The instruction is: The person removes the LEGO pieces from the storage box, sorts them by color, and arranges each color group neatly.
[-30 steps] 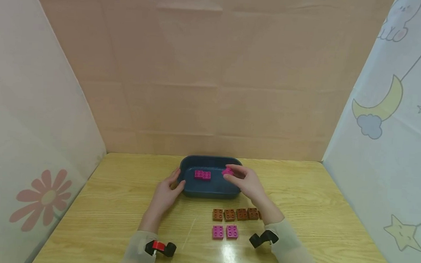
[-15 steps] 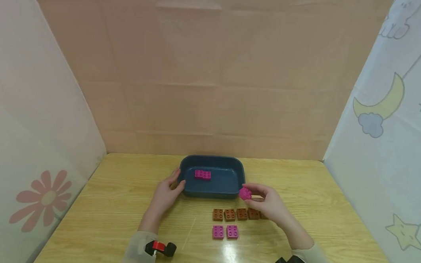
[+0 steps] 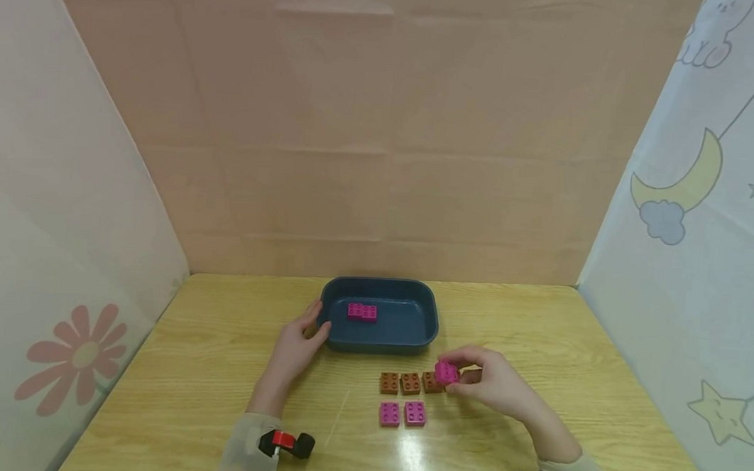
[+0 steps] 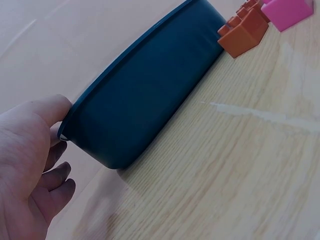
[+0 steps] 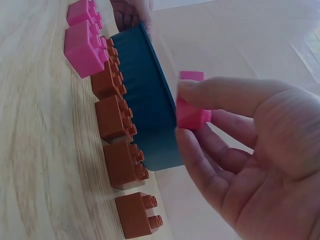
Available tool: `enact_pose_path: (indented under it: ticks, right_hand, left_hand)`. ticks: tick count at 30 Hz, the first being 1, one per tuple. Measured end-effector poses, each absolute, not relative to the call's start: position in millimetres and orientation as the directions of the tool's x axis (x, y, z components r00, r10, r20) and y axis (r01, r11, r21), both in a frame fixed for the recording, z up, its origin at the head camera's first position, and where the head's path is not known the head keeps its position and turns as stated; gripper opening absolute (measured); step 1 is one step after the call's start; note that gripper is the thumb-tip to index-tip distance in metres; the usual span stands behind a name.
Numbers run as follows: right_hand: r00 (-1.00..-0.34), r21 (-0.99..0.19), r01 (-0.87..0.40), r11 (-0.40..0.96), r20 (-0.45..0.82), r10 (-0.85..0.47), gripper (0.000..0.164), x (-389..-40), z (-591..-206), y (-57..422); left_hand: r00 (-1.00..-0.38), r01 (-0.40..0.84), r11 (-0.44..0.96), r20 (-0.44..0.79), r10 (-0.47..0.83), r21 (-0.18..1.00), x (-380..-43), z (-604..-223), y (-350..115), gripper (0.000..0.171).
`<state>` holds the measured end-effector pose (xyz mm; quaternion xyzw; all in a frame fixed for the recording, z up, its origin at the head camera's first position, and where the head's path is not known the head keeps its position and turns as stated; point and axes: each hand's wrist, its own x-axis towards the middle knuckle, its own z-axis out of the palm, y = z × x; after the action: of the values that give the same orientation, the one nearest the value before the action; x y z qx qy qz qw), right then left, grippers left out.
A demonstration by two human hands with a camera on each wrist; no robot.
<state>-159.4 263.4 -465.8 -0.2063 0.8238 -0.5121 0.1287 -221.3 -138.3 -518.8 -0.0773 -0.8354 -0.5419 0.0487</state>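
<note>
At the left end of a dark blue tray (image 3: 377, 349), my left hand (image 3: 296, 344) holds the rim with thumb and fingers. My right hand (image 3: 496, 381) pinches a pink toy building brick (image 3: 446, 372) between thumb and fingers, above the row of brown bricks and off the tray's front right corner. In the right wrist view, this held brick (image 5: 191, 112) is raised off the table. Two pink bricks (image 3: 362, 312) lie in the left part of the tray, side by side and touching. Another two pink bricks (image 3: 415, 413) stand on the table in front of the brown row.
Several brown bricks (image 3: 410, 383) form a row between the tray and the front pink pair; in the head view my right hand hides the row's right end. A tan backdrop (image 3: 379, 193) rises behind the wood-grain table (image 3: 216, 369), with patterned cloths at both sides.
My right hand has moved out of the tray, over its right end and toward me, carrying the pink brick. My left hand stays at the tray's left end.
</note>
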Motion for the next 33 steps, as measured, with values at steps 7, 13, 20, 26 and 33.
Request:
enact_pose_path:
  ticks: [7, 13, 20, 26, 33]
  right_hand:
    - [-0.833, -0.817, -0.297, 0.494, -0.031, -0.552, 0.044, -157, -467, 262]
    - [-0.808, -0.8, -0.325, 0.505, -0.042, -0.587, 0.04, -153, -466, 257]
    - [-0.842, -0.808, -0.281, 0.518, -0.052, -0.537, 0.042, -144, -470, 260]
    - [-0.85, -0.798, -0.297, 0.524, -0.029, -0.526, 0.042, -135, -478, 262]
    - [-0.84, -0.764, -0.353, 0.541, 0.005, -0.542, 0.04, -131, -482, 257]
  left_hand:
    - [-0.983, 0.185, 0.399, 0.168, 0.079, 0.898, -222, -521, -139, 0.061]
    - [-0.981, 0.192, 0.406, 0.172, 0.085, 0.893, -224, -521, -140, 0.061]
    - [-0.983, 0.184, 0.405, 0.169, 0.073, 0.895, -224, -523, -139, 0.061]
    - [-0.98, 0.197, 0.4, 0.181, 0.076, 0.895, -224, -522, -140, 0.061]
    - [-0.979, 0.203, 0.416, 0.183, 0.088, 0.886, -224, -521, -141, 0.061]
